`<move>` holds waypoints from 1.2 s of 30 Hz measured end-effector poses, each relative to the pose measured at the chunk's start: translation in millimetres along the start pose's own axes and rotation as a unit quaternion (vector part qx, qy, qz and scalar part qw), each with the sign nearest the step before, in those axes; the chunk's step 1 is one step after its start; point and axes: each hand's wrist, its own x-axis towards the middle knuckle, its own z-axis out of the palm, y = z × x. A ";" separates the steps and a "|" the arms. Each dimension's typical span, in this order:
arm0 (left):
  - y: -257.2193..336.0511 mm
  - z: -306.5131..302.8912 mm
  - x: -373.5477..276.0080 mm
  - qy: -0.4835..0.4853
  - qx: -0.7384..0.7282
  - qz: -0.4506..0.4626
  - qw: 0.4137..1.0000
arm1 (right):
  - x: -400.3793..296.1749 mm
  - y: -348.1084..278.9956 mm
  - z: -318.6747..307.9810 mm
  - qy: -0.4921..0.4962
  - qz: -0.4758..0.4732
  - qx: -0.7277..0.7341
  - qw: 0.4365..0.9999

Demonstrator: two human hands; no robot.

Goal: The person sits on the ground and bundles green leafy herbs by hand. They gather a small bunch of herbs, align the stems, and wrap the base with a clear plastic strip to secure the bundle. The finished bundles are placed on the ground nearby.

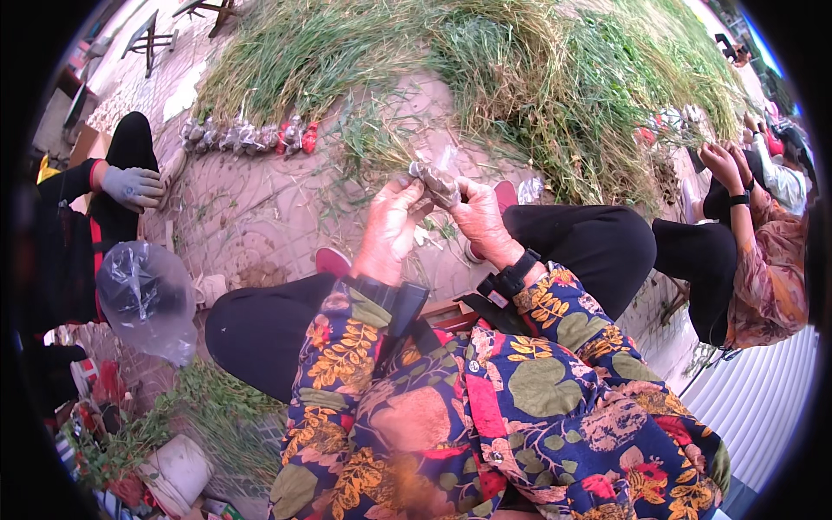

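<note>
Both hands meet over the paved ground in front of my knees. Between them is a small brown bundle wrapped in transparent plastic film (438,184). My left hand (394,224) pinches its left end with thumb and fingers, close to a whitish band at its neck. The fingers of my right hand (482,211) grip the other end, where loose plastic sticks up. Green grassy stems (377,140) lie just beyond the bundle; whether they are joined to it I cannot tell. Past them lies a row of plastic-wrapped root bundles (240,138), some in red, with long green stalks.
Heaped cut stalks (559,84) cover the far ground. To the left sits a person with a gloved hand (133,187), near an inflated transparent plastic bag (146,299). Another person's hands (721,161) work at the right. Folding stools (151,42) stand far left.
</note>
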 end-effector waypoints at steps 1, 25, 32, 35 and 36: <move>1.2 0.1 -1.1 -0.013 0.008 -0.018 1.000 | 1.8 2.1 -3.1 0.005 -0.026 -0.045 0.999; -1.0 -6.3 -15.6 -0.033 0.137 -0.027 0.990 | 12.1 -8.8 -16.2 -0.045 0.033 0.055 0.997; -4.1 -6.9 -13.6 -0.007 0.186 -0.020 0.982 | 7.5 -12.4 -12.2 -0.068 0.057 0.076 0.993; -5.1 -7.9 -14.1 0.017 0.218 -0.018 0.976 | 10.1 -8.0 -12.6 -0.093 0.089 0.074 0.989; -5.4 -7.1 -13.8 0.023 0.228 -0.016 0.973 | 11.3 -6.9 -13.0 -0.099 0.100 0.073 0.987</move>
